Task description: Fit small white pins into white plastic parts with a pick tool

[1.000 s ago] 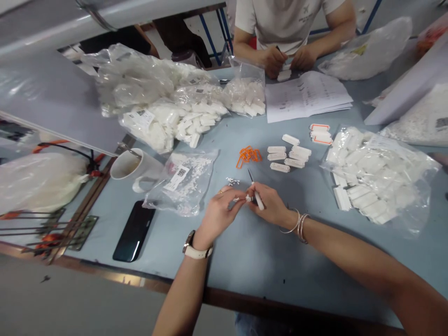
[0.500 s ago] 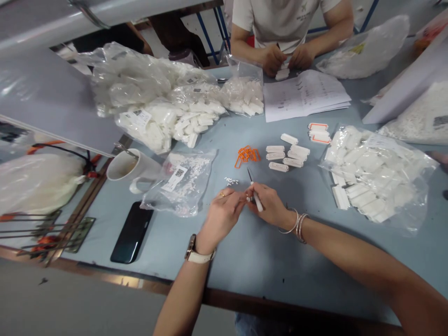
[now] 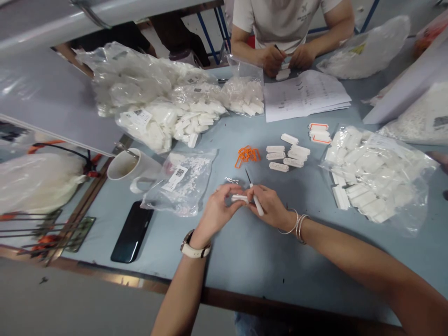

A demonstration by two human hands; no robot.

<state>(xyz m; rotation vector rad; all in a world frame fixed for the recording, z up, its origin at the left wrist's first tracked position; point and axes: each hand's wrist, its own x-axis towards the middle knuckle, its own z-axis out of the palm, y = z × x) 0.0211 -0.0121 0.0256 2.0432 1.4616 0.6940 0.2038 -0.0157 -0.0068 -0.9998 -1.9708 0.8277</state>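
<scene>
Blue-grey tabletop (image 3: 241, 261) fills the near side, with orange frames (image 3: 248, 155) piled beyond the hands. Between those hands lies a slim white plastic casing (image 3: 239, 198), its long axis running left to right. Left hand (image 3: 217, 207), reaching in from the near left, pinches it; right hand (image 3: 270, 205), curled by its right end, grips a white-handled tool (image 3: 257, 204) (thin shaft (image 3: 248, 176) pointing far and slightly left).

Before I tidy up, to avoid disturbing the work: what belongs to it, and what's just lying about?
Likely in use:
white piece in left hand
white-handled tool in right hand
orange frames
small white bits
loose white pieces

Likely just lying about:
black phone
white mug
</scene>
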